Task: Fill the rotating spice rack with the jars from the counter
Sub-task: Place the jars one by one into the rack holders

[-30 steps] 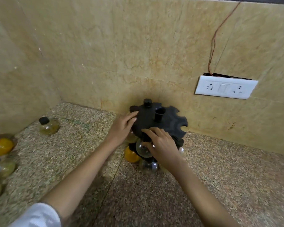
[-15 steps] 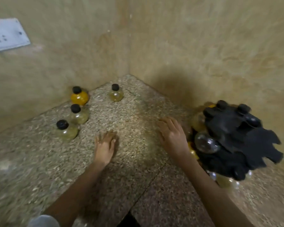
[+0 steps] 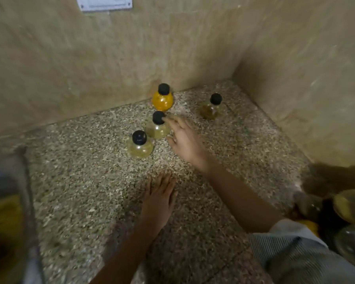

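Four round, black-capped jars stand upright on the speckled granite counter (image 3: 80, 191) near the far wall corner. Orange jar (image 3: 162, 101) farthest; pale jar (image 3: 157, 128) just near of it; another pale jar (image 3: 139, 146) nearer left; amber jar (image 3: 210, 109) apart to the right. Right hand (image 3: 186, 140), fingers spread wide, fingertips at the middle jar's cap, holding nothing. Left hand (image 3: 159, 199) flat on the counter, fingers extended. Spice rack (image 3: 340, 212) partly visible at right edge, blurred.

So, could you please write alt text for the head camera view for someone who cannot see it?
A person's right hand reaches, open, toward the middle pale jar of four black-capped jars on a speckled counter, fingertips at its cap. The left hand rests flat on the counter.
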